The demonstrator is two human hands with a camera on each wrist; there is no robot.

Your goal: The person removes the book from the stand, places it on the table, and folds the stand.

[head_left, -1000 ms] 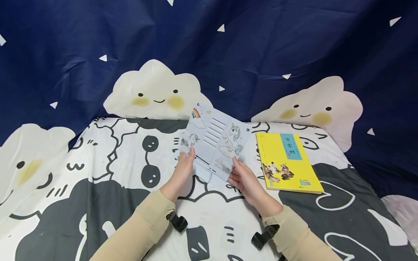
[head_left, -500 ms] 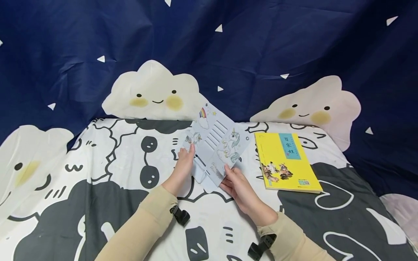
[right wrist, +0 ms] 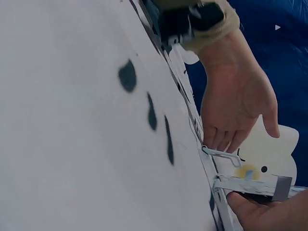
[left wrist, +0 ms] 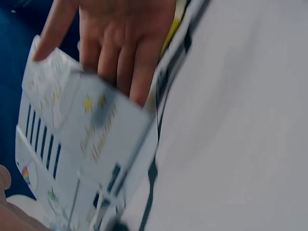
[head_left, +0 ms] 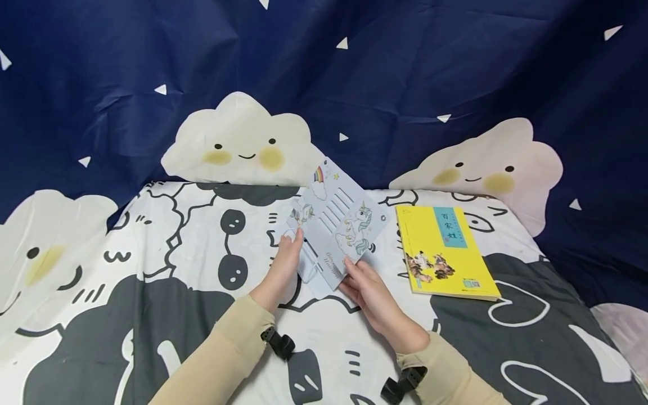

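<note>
A pale-blue book stand (head_left: 341,216) printed with unicorns and a rainbow is held tilted above the bed in the head view. It has a row of slots and a thin wire prop (right wrist: 224,154), which juts out in the right wrist view. My left hand (head_left: 284,260) grips its left edge, thumb on the printed face and fingers behind. At the lower right corner my right hand (head_left: 372,295) pinches the stand between thumb on top and fingers underneath. In the left wrist view, the right hand's fingers (left wrist: 120,67) lie against the panel.
A yellow book (head_left: 430,236) with a blue title label lies flat to the right of the stand. Black-and-white cartoon bedding (head_left: 334,337) covers the surface. Behind it hangs a dark blue curtain (head_left: 385,73) with white clouds and triangles.
The stand has turned clockwise, and its panels look folded a little closer together. My right hand has shifted slightly left and down with it. The yellow book stays put.
</note>
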